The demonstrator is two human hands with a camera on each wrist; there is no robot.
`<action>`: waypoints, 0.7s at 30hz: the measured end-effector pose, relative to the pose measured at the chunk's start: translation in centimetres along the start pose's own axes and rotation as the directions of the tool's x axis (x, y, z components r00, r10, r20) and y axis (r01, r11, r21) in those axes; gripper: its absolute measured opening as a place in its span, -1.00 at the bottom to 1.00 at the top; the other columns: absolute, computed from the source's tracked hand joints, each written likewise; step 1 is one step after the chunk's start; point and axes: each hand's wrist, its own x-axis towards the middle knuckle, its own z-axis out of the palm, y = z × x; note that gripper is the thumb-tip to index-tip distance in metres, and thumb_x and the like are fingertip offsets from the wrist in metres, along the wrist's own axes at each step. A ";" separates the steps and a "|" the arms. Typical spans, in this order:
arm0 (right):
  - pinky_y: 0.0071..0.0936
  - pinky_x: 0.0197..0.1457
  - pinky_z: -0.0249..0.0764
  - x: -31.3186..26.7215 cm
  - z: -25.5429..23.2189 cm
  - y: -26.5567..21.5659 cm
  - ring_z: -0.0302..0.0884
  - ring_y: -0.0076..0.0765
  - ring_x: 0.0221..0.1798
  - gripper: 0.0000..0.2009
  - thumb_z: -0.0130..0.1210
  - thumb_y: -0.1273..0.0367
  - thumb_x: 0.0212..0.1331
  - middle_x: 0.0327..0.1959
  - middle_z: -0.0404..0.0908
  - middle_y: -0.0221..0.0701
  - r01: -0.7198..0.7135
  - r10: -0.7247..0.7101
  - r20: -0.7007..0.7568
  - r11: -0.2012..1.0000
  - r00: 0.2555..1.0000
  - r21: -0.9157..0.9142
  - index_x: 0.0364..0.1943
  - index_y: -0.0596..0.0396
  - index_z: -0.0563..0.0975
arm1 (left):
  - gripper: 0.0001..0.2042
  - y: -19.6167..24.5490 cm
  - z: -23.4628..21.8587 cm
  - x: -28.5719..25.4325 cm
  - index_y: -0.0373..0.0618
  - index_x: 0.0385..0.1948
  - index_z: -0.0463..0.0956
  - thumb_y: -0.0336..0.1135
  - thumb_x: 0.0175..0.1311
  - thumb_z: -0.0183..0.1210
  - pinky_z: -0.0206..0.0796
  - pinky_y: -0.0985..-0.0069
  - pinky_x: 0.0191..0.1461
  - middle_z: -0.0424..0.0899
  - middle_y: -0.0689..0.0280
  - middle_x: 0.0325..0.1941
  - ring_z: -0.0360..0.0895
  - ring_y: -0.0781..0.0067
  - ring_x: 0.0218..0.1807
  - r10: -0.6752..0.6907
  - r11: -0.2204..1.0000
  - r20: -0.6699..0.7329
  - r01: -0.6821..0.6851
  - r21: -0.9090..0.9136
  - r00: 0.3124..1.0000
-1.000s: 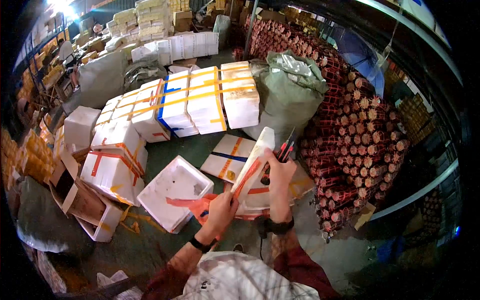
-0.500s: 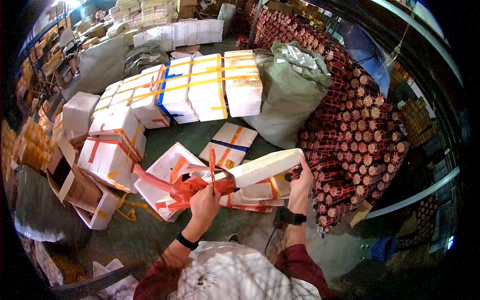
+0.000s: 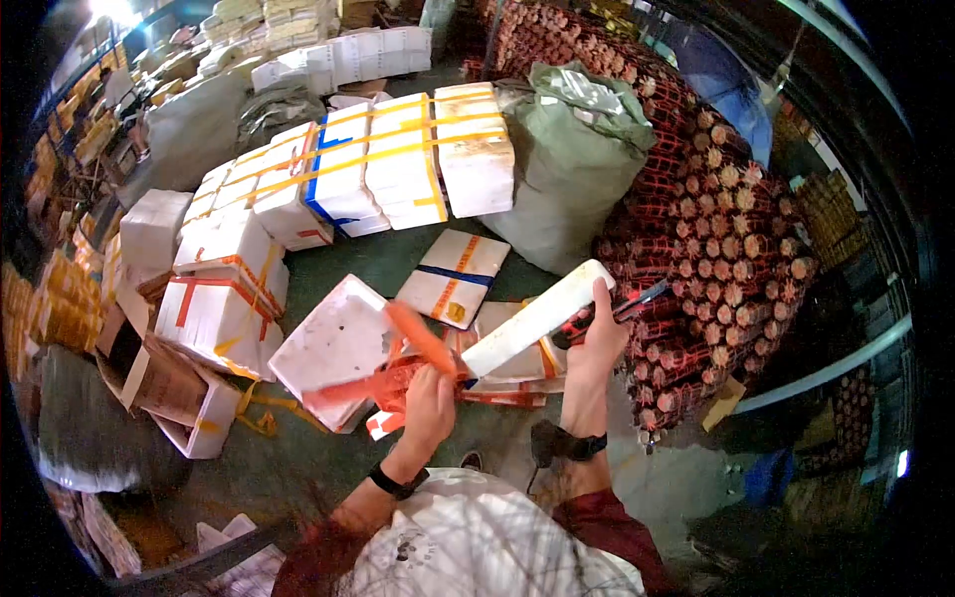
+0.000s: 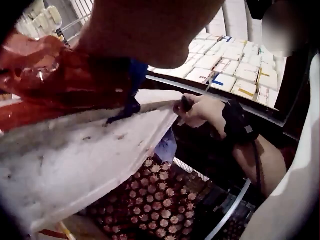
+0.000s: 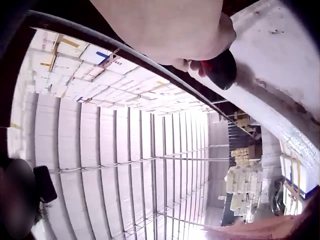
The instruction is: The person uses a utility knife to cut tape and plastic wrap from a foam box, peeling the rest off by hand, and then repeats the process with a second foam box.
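My left hand (image 3: 430,408) pinches a crumpled mass of red packing tape (image 3: 423,338) near the lower left end of a white foam lid (image 3: 542,318). A strip of blue tape (image 4: 132,95) hangs beside the red tape in the left wrist view. My right hand (image 3: 597,343) grips the lid's far end, its thumb along the edge. That same hand also holds a tool with a red and black handle (image 5: 222,72) and a dark, slim end (image 3: 647,294) pointing right. Its exact kind cannot be told. The lid is held tilted in the air, its right end higher.
Below lie an open foam box (image 3: 333,348), a taped lid (image 3: 453,279) and more lids (image 3: 512,348). Taped foam boxes (image 3: 398,159) stand in a row beyond. A large green sack (image 3: 572,179) and a stack of red-netted bundles (image 3: 716,269) stand to the right.
The lid has swung from steep to a flatter tilt, then up again at its right end. Red tape has been gathered up from the lid's left end in my left hand.
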 end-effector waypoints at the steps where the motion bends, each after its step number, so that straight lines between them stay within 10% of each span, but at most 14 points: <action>1: -0.41 -0.63 0.37 0.3 -0.4 0.1 0.43 -0.49 -0.62 -0.67 0.46 0.34 0.04 -0.54 0.53 -0.43 -0.035 0.035 0.009 0.999 0.999 0.034 -0.35 0.15 0.47 | -0.72 -1.8 1.0 -1.4 -0.29 -0.01 0.45 -0.30 0.40 -0.05 0.25 0.19 0.09 0.54 0.02 -0.05 0.45 -0.03 0.00 -0.167 0.973 0.032 0.170 -0.159 0.985; 3: -0.41 -0.62 0.38 0.4 -0.3 -0.6 0.43 -0.48 -0.61 -0.68 0.46 0.35 0.04 -0.54 0.53 -0.42 -0.054 0.054 -0.001 0.998 0.999 0.043 -0.35 0.15 0.47 | -0.72 0.9 0.2 -1.5 -0.26 -0.02 0.44 -0.30 0.32 0.04 0.22 0.18 0.10 0.51 0.02 -0.08 0.41 -0.02 0.05 -0.519 0.466 0.209 0.479 -0.744 0.829; 5: -0.42 -0.60 0.39 0.4 0.1 -0.8 0.43 -0.47 -0.62 -0.68 0.46 0.34 0.04 -0.56 0.52 -0.42 0.010 -0.009 -0.023 0.999 1.000 0.042 -0.37 0.15 0.48 | -0.68 2.9 -0.4 -0.6 -0.26 -0.03 0.43 -0.25 0.29 0.12 0.23 0.16 0.07 0.49 0.03 -0.10 0.40 -0.02 0.03 -0.138 0.979 -0.104 0.120 -0.163 0.985; 7: -0.43 -0.58 0.43 1.4 -0.2 0.3 0.44 -0.45 -0.64 -0.67 0.47 0.32 0.02 -0.58 0.52 -0.40 0.001 0.001 -0.052 1.000 0.999 0.024 -0.37 0.18 0.49 | -0.57 3.1 0.4 0.7 -0.26 -0.03 0.39 -0.17 0.22 0.28 0.24 0.08 0.05 0.47 0.04 -0.12 0.37 -0.08 0.01 0.224 0.883 -0.133 -0.143 0.448 0.966; 21: -0.43 -0.63 0.41 2.1 -3.3 0.7 0.44 -0.46 -0.65 -0.77 0.41 0.37 0.07 -0.53 0.55 -0.44 0.020 -0.004 -0.109 0.989 0.994 0.148 -0.39 0.14 0.54 | -0.85 1.3 1.4 4.7 -0.23 -0.41 0.39 -0.43 0.16 0.21 0.31 0.06 -0.18 0.47 0.05 -0.40 0.44 -0.08 -0.25 0.242 0.908 0.000 -0.227 0.351 0.970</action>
